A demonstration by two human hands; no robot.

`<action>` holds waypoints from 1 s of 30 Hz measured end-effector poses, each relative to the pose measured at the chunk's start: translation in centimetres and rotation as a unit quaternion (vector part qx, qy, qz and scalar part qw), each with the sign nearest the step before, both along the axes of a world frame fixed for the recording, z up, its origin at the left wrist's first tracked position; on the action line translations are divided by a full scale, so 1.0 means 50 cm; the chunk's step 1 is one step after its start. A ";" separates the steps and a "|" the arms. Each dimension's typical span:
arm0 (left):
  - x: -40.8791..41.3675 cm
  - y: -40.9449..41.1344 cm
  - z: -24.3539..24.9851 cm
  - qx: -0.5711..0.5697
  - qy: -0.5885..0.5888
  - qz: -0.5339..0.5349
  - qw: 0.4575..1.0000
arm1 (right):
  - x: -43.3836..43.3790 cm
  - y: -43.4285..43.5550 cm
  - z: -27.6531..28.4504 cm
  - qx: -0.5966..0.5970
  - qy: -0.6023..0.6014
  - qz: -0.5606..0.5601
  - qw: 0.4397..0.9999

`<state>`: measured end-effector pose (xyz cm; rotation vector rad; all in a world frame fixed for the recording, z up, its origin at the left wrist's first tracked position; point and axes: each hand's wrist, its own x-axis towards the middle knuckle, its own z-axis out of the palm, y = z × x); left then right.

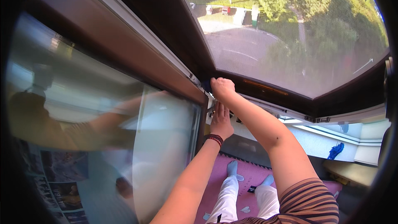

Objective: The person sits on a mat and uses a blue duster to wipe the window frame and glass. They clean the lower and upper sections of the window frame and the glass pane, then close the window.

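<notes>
My right hand [223,87] is curled at the inner corner of the brown window frame [202,71], beside the hinge side of the swung-in sash. A dark blue piece of cloth [206,86] shows at its fingers, pressed into the corner. Just below, my left hand [221,121] reaches up with fingers nearly straight, a dark beaded bracelet on its wrist. Its fingertips lie partly behind my right hand, near the lower frame, and what they touch is hidden. The glass sash [168,121] stands at my left, reflecting a person and an outstretched arm.
An insect screen [279,46] fills the window opening, with trees and a road beyond. A blue fringed cloth [335,151] lies on the white sill [314,138] at right. Below, my feet stand on a pink foam mat [248,174]. A tan padded item [351,171] is at lower right.
</notes>
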<state>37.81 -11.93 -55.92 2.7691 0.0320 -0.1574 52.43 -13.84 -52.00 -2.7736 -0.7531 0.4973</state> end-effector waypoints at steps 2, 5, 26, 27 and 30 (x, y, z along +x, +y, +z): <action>0.002 0.004 -0.001 -0.007 -0.019 0.012 1.000 | -0.020 0.011 0.013 0.064 -0.086 0.023 0.994; -0.001 -0.011 -0.032 0.040 -0.044 -0.012 0.998 | 0.007 0.030 -0.020 0.069 -0.086 0.041 0.993; -0.001 -0.003 -0.027 0.155 0.035 -0.036 0.987 | -0.031 -0.162 -0.001 0.114 0.026 -0.049 0.992; -0.001 -0.014 -0.029 0.153 0.039 -0.038 0.987 | -0.034 -0.174 -0.005 0.115 0.029 -0.056 0.991; -0.002 -0.012 -0.047 0.101 0.022 -0.022 0.994 | -0.041 -0.200 -0.014 0.121 0.043 -0.086 0.988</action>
